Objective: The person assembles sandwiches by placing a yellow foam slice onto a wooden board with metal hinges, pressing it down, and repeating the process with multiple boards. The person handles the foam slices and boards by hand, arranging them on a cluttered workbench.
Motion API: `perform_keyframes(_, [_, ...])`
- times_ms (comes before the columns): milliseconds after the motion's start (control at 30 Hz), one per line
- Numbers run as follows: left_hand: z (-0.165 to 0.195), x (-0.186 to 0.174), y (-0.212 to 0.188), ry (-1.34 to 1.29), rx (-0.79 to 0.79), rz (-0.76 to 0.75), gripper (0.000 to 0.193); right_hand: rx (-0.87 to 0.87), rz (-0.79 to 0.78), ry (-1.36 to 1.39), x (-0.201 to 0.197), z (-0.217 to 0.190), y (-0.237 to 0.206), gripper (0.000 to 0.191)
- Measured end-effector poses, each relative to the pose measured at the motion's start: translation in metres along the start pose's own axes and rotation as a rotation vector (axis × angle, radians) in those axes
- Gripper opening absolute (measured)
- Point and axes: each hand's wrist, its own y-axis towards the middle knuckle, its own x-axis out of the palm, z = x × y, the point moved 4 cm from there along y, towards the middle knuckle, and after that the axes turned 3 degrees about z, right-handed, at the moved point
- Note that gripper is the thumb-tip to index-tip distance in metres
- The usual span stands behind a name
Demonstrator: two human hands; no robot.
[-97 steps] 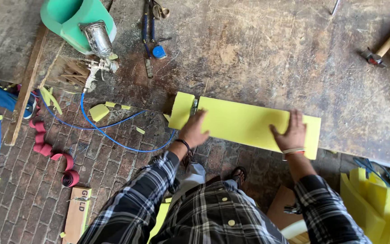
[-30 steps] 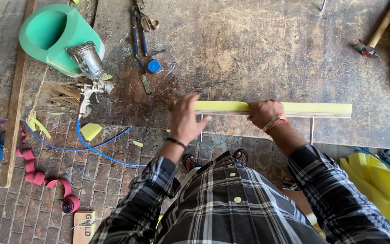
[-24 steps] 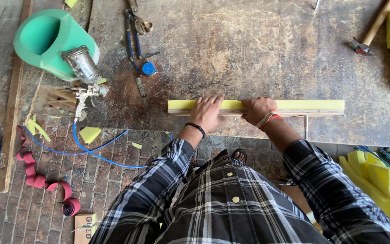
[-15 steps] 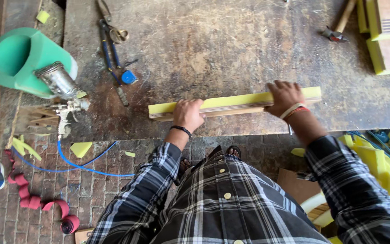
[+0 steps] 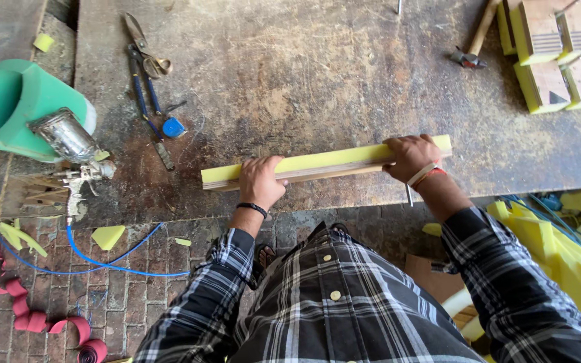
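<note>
Your left hand [image 5: 261, 180] and right hand [image 5: 409, 156] curl their fingers over the long yellow foam strip backed with a wooden slat [image 5: 324, 163], pressing it on edge near the near side of the worn workbench [image 5: 304, 74], one hand toward each end so it stays steady

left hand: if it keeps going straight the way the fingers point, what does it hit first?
The left hand already rests on the yellow foam strip, fingers pointing away from the body across the workbench. Beyond the strip, that line looks free: only bare, stained benchtop up to the picture's edge. The scissors lie well off to the left.
</note>
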Motion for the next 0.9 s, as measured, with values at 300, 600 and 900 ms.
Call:
perform_keyframes(300, [0.001,-0.005,-0.004,-0.026,-0.028,0.005,0.051,-0.127,0.119,0.101,-0.004,-0.085,0.001,0.069])
perform_keyframes(600, [0.033,-0.014,-0.004,0.078,-0.06,-0.054,0.055,-0.173,0.304,0.285,-0.006,-0.056,-0.022,0.043])
perform_keyframes(900, [0.126,-0.007,0.033,-0.002,0.109,0.08,0.048,-0.135,0.473,0.322,-0.04,0.04,-0.046,0.049])
